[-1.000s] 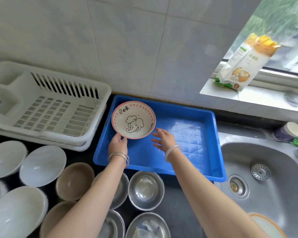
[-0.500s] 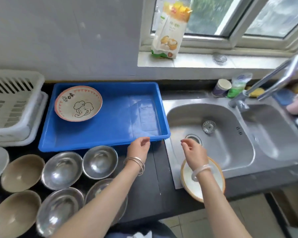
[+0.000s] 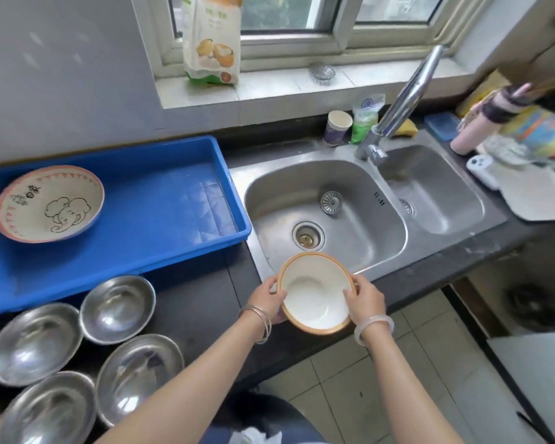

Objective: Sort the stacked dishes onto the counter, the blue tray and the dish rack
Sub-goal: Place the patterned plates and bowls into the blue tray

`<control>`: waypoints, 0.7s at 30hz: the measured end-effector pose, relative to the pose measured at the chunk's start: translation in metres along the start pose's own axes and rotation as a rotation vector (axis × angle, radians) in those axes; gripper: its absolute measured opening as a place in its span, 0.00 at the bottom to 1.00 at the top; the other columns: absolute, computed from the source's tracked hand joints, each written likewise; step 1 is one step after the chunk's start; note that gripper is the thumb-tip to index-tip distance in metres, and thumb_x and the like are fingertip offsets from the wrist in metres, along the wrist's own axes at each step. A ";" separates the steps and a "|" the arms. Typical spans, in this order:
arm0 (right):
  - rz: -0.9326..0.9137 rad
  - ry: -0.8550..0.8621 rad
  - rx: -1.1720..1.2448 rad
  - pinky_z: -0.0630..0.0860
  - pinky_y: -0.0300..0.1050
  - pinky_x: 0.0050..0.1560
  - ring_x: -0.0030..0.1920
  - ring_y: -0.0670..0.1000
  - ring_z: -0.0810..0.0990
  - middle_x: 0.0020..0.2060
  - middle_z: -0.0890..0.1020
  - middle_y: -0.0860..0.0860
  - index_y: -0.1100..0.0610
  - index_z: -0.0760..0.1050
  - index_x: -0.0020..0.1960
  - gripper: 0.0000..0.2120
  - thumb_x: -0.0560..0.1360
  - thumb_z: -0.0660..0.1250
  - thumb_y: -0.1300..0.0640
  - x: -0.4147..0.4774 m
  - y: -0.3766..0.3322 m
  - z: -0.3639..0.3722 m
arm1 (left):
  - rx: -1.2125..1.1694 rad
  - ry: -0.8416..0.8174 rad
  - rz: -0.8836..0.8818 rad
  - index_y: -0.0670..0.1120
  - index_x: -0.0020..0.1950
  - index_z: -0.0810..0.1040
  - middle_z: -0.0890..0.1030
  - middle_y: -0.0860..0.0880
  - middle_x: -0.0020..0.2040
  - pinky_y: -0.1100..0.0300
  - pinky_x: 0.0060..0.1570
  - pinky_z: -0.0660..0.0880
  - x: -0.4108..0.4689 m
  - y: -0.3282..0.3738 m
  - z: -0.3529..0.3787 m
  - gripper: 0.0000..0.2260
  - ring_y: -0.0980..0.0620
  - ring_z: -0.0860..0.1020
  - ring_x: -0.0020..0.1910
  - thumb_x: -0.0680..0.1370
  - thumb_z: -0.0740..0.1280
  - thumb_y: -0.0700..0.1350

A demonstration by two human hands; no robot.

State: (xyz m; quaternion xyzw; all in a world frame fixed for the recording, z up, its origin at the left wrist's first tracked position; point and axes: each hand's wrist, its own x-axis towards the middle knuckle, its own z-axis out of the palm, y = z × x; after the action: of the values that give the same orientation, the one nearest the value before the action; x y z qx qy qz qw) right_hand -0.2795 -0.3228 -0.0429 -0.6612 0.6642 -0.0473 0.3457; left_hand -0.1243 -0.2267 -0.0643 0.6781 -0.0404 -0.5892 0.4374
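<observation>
Orange-rimmed white bowl (image 3: 316, 293) now in both hands' grip, previously untouched.

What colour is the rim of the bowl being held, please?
Orange-brown, around a white bowl; seen in the head view.

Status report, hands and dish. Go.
Left hand and right hand grip white bowl by sink edge. Elephant bowl in blue tray. Path clear.

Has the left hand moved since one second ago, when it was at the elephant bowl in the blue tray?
Yes. The left hand has left the blue tray and now grips the orange-rimmed bowl at the sink's front edge.
</observation>
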 end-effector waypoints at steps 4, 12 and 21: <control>-0.062 0.022 0.056 0.72 0.41 0.43 0.42 0.52 0.77 0.45 0.83 0.53 0.56 0.77 0.56 0.11 0.74 0.64 0.61 -0.005 -0.004 0.000 | 0.049 0.041 0.066 0.51 0.66 0.71 0.77 0.53 0.41 0.61 0.26 0.77 -0.002 0.002 -0.009 0.18 0.52 0.78 0.38 0.78 0.59 0.38; -0.178 -0.056 0.302 0.81 0.43 0.33 0.38 0.49 0.82 0.35 0.82 0.45 0.51 0.80 0.48 0.09 0.69 0.68 0.59 -0.018 -0.078 0.020 | -0.092 0.219 0.183 0.46 0.60 0.75 0.80 0.46 0.50 0.62 0.32 0.77 -0.026 0.035 -0.091 0.12 0.49 0.80 0.45 0.77 0.62 0.41; -0.232 -0.299 0.499 0.81 0.44 0.31 0.35 0.51 0.82 0.38 0.83 0.52 0.51 0.79 0.42 0.07 0.68 0.69 0.63 -0.045 -0.197 0.096 | -0.360 0.463 0.309 0.44 0.52 0.73 0.78 0.46 0.42 0.62 0.32 0.78 -0.059 0.050 -0.211 0.05 0.50 0.77 0.35 0.77 0.63 0.41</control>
State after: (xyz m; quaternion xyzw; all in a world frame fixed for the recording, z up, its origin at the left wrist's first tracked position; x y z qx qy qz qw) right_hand -0.0682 -0.2676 0.0050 -0.6270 0.4939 -0.1502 0.5835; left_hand 0.0566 -0.1088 -0.0030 0.6918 0.0627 -0.3438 0.6320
